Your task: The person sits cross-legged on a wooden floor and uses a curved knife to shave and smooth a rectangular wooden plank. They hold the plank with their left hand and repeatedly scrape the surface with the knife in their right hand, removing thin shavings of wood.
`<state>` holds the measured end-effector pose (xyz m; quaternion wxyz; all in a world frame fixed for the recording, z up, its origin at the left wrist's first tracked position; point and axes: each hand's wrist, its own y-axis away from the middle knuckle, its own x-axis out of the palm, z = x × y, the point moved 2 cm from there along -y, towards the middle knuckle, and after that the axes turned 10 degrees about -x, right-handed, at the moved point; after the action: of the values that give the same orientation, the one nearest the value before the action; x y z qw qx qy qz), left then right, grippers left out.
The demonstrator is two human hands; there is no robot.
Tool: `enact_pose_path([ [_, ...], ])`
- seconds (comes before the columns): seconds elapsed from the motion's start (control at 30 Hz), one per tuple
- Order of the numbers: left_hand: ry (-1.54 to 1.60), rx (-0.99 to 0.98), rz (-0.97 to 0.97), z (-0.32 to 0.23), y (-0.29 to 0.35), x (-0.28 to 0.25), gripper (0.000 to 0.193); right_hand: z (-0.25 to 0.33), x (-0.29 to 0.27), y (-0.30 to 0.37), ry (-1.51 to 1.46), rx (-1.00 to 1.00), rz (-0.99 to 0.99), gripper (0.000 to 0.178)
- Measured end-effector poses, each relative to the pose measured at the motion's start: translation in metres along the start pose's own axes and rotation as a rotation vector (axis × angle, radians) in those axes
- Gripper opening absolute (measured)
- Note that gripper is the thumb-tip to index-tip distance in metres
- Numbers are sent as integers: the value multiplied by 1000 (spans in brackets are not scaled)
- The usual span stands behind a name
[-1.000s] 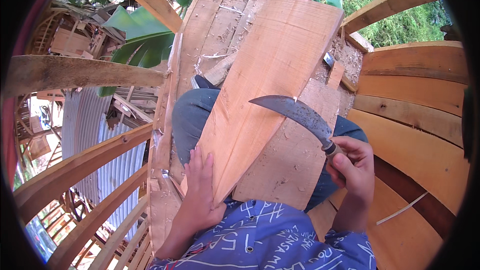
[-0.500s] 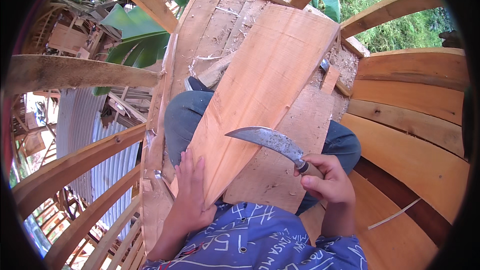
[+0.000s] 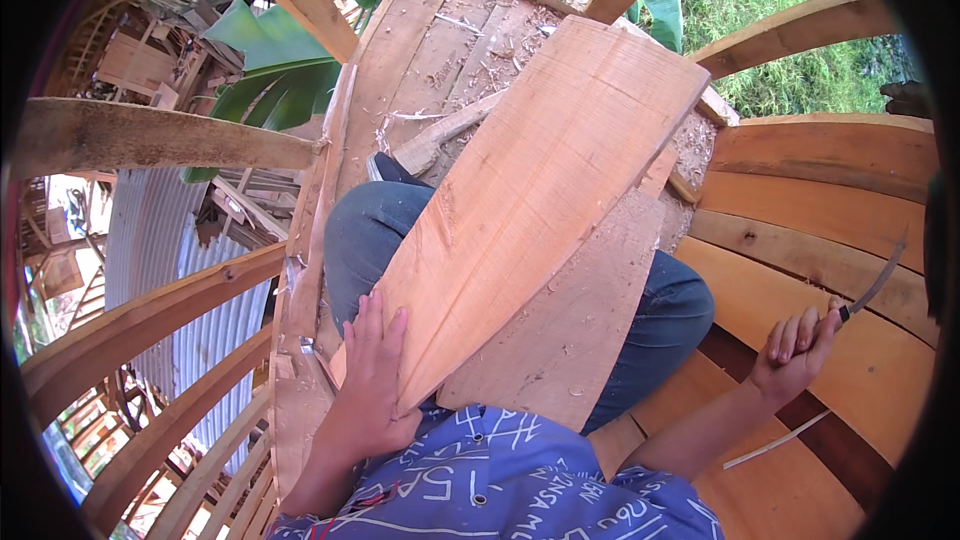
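A long, tapering wooden plank point(image 3: 540, 180) lies slantwise across my lap, its narrow end close to my shirt and its wide end far off to the right. My left hand point(image 3: 375, 370) rests on the near left edge of this plank with its fingers stretched out. Away to the right, my right hand point(image 3: 798, 348) is wrapped round the handle of a curved knife point(image 3: 878, 282). The blade points up and outward, apart from the plank. Another flat board point(image 3: 560, 340) lies under the plank, between my legs.
Wood shavings lie over the plank floor point(image 3: 430, 70) ahead. Curved wooden ribs point(image 3: 170, 135) stand along the left side, with corrugated metal sheets point(image 3: 215, 330) beyond. Side planking point(image 3: 810, 200) rises on the right. A thin wood strip point(image 3: 775, 440) lies at the lower right.
My right hand has swung the curved knife away from over the plank, out to the right. The plank's far end has shifted slightly right. My left hand stays on its near edge.
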<state>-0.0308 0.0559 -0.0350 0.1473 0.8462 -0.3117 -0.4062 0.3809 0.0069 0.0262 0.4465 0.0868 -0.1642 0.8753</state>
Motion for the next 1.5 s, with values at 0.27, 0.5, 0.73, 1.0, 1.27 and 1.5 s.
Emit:
enact_pose_path([
  [0.27,-28,-4,-5,-5,2,-1,104,-31,70,81,251,802,905,24],
  [0.5,63,-15,18,-6,7,-10,98,-18,6,-5,48,50,-180,16],
  [0.73,36,-19,19,-15,5,-9,100,-30,74,80,104,793,982,18],
  [1.0,33,-26,6,-10,7,-6,99,-27,4,0,-63,-18,-215,17],
  [1.27,-79,-34,-48,-13,5,5,101,-39,54,81,19,760,880,21],
  [1.5,-83,6,-95,-8,4,10,97,-56,24,34,102,235,-62,20],
])
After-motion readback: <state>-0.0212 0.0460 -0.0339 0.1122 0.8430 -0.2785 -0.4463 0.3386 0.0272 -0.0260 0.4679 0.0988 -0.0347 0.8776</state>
